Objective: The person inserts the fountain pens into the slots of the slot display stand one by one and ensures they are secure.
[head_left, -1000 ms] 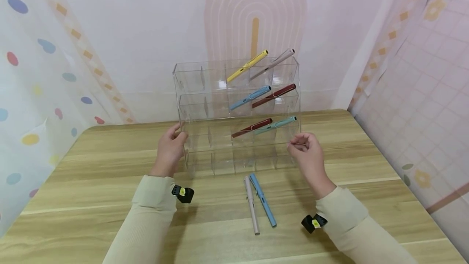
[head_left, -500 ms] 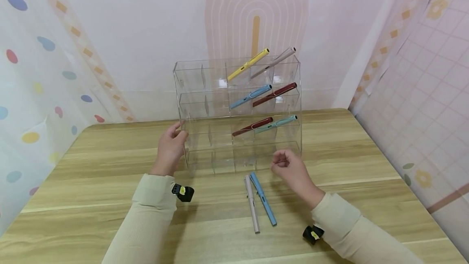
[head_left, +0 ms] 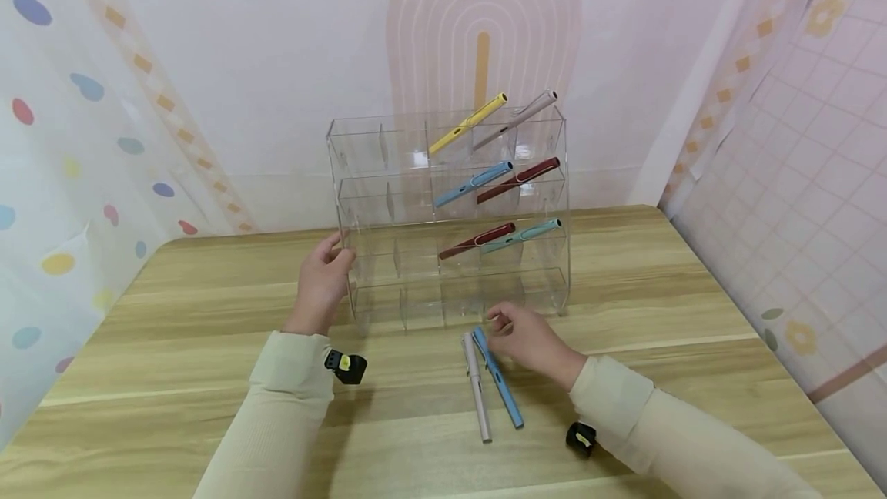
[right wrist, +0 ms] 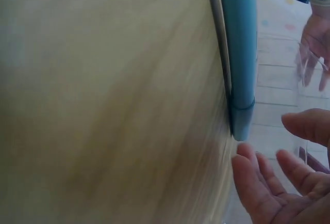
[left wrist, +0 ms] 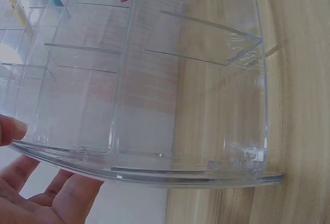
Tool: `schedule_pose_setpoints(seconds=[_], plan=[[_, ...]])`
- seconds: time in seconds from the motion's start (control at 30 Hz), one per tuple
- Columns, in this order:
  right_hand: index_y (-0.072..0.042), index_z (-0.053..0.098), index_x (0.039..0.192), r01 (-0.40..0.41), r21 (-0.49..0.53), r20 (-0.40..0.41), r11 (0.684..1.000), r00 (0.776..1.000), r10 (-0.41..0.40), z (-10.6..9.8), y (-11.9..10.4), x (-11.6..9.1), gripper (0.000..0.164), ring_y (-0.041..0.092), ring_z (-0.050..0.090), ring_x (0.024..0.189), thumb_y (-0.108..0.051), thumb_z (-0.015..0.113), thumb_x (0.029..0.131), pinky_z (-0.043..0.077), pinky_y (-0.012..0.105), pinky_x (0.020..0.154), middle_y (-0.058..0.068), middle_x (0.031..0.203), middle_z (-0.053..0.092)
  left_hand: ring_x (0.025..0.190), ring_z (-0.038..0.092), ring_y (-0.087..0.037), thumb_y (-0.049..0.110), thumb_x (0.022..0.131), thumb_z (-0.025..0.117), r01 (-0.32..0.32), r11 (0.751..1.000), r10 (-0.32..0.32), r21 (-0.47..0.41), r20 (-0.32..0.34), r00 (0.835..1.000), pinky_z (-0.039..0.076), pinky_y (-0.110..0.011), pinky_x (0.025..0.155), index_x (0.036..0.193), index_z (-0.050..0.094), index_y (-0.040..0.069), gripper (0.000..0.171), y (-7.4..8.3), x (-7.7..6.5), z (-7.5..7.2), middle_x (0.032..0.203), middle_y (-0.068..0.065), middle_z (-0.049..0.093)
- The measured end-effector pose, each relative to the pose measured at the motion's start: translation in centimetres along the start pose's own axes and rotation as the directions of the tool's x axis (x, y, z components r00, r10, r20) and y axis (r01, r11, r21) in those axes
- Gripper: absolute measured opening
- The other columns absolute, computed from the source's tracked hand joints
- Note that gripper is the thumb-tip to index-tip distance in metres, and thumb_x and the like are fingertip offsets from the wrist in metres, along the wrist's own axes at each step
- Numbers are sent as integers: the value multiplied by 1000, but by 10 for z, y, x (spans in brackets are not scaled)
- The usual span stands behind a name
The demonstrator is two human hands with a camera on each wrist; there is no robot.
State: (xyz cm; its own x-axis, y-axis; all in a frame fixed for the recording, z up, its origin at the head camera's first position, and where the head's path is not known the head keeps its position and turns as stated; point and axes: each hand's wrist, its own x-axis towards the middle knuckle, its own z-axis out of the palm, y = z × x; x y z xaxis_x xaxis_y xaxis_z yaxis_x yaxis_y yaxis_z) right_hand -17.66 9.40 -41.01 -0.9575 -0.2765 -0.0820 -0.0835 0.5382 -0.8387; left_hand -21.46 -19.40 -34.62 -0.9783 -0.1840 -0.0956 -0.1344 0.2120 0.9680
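A clear acrylic display rack [head_left: 409, 205] with stepped, divided compartments stands upright on the wooden table. My left hand [head_left: 322, 283] holds its left side panel; the left wrist view shows the thumb [left wrist: 11, 129] on one face and the fingers on the other. In front of the rack lie a blue pen [head_left: 500, 382] and a pale grey pen [head_left: 476, 391], side by side and close at their upper ends. My right hand [head_left: 524, 336] is beside the blue pen's upper end. In the right wrist view its thumb and fingers [right wrist: 252, 182] are parted, with nothing between them.
Pens lean in the rack's right-hand compartments: yellow [head_left: 468, 125] and grey [head_left: 516, 120] on top, blue [head_left: 474, 185] and dark red [head_left: 518, 180] below, then dark red [head_left: 476, 242] and teal [head_left: 521, 236]. A patterned cloth [head_left: 277, 60] hangs behind the table.
My right hand has moved left and toward me, from the rack's lower right corner to the blue pen's upper end. The left hand, the rack and the pens stay in place.
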Motion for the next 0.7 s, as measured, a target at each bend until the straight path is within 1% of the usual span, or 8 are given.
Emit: schedule_pose_setpoints(seconds=[0.03,0.1,0.2,0.33,0.43,0.53,0.63,0.7], plan=[[-2,62,117,-6,-11,15,1000,1000,6,1,-1,1,34,21,58,90,-6,68,84,49,33,69,8,100,61,79,44,-10,20,100,41,0,1000,0,1,1,1000,48,-38,87,152,31,18,54,0,0,0,135,-15,42],[-2,62,118,-12,-26,41,1000,999,13,2,-2,3,35,20,56,86,-5,68,84,48,30,64,8,100,60,92,46,-15,20,100,40,-2,1000,2,-3,0,1000,48,-39,88,152,31,18,54,-1,0,0,136,-16,42],[-2,62,119,-26,-58,73,998,997,30,5,-4,5,37,18,53,78,-4,69,83,46,29,61,8,101,59,112,41,-22,19,100,40,-3,1000,3,-12,2,1000,47,-44,93,152,31,18,53,-2,1,1,138,-17,41],[-3,62,122,-31,-134,106,990,993,46,8,-8,8,41,17,52,76,-5,70,82,46,30,64,8,100,59,118,39,-25,19,100,40,-3,1000,3,-19,0,1000,45,-48,97,152,33,18,53,-3,1,2,136,-17,41],[-1,62,121,-18,-179,121,984,992,40,9,-12,9,41,17,51,74,-4,71,81,45,30,64,7,95,59,113,41,-22,19,100,40,-4,1000,4,-7,-2,1000,47,-43,92,152,32,18,53,-3,1,2,136,-16,42],[1,62,120,-4,-210,131,978,991,32,10,-14,9,42,16,49,69,-2,71,80,42,28,60,6,89,59,92,46,-13,20,99,41,-5,1000,5,7,-7,1000,49,-35,84,152,32,18,53,-3,1,1,133,-15,44],[2,62,121,1,-237,136,971,990,32,11,-15,10,43,15,48,65,-2,71,79,40,26,58,6,89,60,67,42,-5,21,99,41,-4,1000,4,21,-13,1000,49,-28,76,152,31,19,54,-3,2,0,131,-13,44],[1,61,122,-2,-244,138,970,990,36,12,-15,10,43,15,48,64,-2,71,79,39,26,57,7,91,61,59,38,-3,21,99,41,-5,1000,5,23,-13,1000,49,-28,75,153,30,19,54,-3,2,0,132,-13,44]])
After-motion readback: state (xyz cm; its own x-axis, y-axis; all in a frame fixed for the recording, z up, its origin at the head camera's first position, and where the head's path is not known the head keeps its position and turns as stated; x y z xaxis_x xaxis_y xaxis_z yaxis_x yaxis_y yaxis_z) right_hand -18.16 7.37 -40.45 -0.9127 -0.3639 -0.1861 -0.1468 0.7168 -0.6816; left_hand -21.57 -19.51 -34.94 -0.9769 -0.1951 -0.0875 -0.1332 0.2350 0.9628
